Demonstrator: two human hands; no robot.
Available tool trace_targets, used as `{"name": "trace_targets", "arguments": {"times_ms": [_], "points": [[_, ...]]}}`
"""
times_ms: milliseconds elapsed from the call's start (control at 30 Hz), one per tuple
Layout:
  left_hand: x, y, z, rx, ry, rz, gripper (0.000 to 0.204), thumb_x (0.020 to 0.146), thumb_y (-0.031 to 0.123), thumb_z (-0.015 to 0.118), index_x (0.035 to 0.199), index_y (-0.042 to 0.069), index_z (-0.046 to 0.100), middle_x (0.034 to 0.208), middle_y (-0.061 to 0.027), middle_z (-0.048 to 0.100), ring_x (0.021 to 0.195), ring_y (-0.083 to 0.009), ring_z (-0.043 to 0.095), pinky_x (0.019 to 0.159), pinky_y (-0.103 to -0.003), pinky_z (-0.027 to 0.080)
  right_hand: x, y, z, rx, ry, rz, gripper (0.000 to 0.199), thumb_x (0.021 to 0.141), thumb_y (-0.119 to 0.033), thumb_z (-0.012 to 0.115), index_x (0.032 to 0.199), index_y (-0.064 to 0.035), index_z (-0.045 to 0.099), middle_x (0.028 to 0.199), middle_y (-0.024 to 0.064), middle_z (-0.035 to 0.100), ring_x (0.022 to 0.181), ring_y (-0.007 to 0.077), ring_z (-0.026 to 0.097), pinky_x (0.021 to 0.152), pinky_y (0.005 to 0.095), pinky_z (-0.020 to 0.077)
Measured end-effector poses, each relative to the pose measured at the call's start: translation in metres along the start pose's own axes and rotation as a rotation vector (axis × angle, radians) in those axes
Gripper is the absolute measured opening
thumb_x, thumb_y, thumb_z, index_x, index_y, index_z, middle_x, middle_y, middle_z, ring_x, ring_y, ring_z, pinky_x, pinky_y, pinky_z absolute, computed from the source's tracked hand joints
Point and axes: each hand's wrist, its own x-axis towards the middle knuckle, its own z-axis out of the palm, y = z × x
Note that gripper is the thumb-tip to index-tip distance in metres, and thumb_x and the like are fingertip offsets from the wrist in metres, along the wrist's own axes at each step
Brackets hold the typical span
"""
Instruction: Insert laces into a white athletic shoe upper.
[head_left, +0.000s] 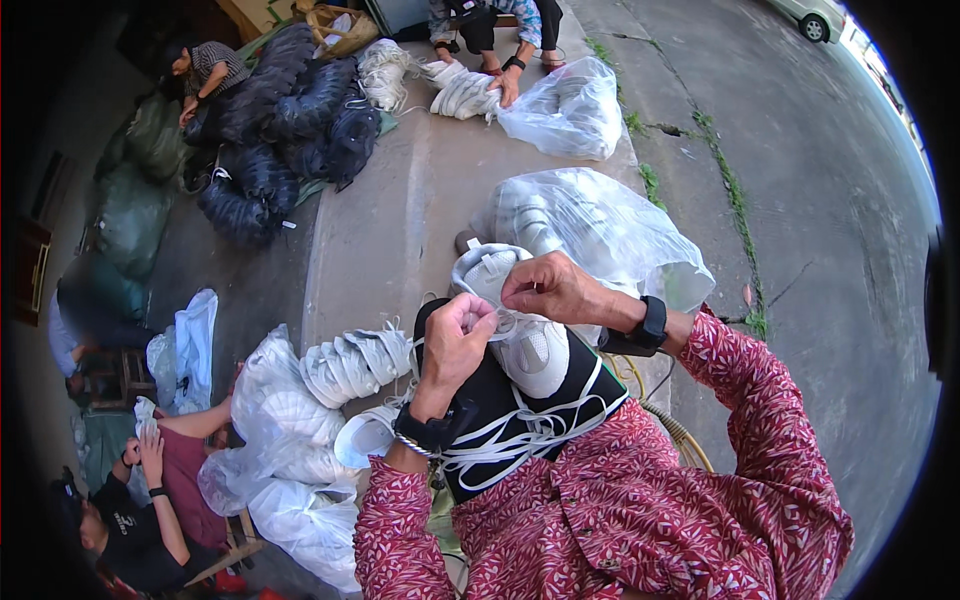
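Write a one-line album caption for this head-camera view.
Both hands, left hand and right hand, pinch a white lace at a white sneaker held over the lap.

The left hand (455, 340) covers part of the white shoe (520, 320), and the lace end between the fingertips is too small to see. The car (812, 15) is cut by the top edge. What fills the clear bags (600, 225) is blurred.

surface: concrete floor (400, 200) | on it: clear bags of white shoes (600, 225), dark bundles (300, 120)
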Motion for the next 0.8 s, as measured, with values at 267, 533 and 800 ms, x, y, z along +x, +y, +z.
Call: {"name": "trace_targets", "arguments": {"times_ms": [267, 533, 800], "points": [[0.005, 0.002, 0.023, 0.526, 0.124, 0.065, 0.014, 0.083, 0.017, 0.056, 0.089, 0.004, 0.06, 0.076, -0.0234, 0.062, 0.074, -0.0404, 0.061, 0.064, -0.049, 0.047, -0.005, 0.02, 0.004, -0.616, 0.154, -0.273, 0.012, 0.066, -0.007, 0.07, 0.076, -0.0058, 0.064, 0.104, 0.0097, 0.056, 0.1, 0.0285, 0.051, 0.08, 0.0417, 0.0418], [0.002, 0.001, 0.021, 0.495, 0.13, 0.14, 0.011, 0.081, 0.014, 0.057, 0.08, 0.004, 0.06, 0.071, -0.0203, 0.062, 0.07, -0.0401, 0.061, 0.061, -0.048, 0.047, -0.006, 0.028, 0.007, -0.698, 0.16, -0.281, 0.013, 0.067, -0.008, 0.065, 0.072, 0.0036, 0.061, 0.121, 0.0233, 0.047, 0.12, 0.0391, 0.039, 0.089, 0.0488, 0.0365], [0.016, 0.001, 0.027, 0.707, 0.162, 0.024, 0.011, 0.076, 0.014, 0.057, 0.076, 0.003, 0.06, 0.069, -0.0229, 0.061, 0.068, -0.0413, 0.06, 0.06, -0.049, 0.047, -0.01, 0.046, 0.029, -0.467, 0.27, -0.189, 0.01, 0.068, -0.003, 0.061, 0.072, 0.0055, 0.06, 0.124, 0.0239, 0.045, 0.121, 0.0411, 0.037, 0.093, 0.0515, 0.0353]]}}
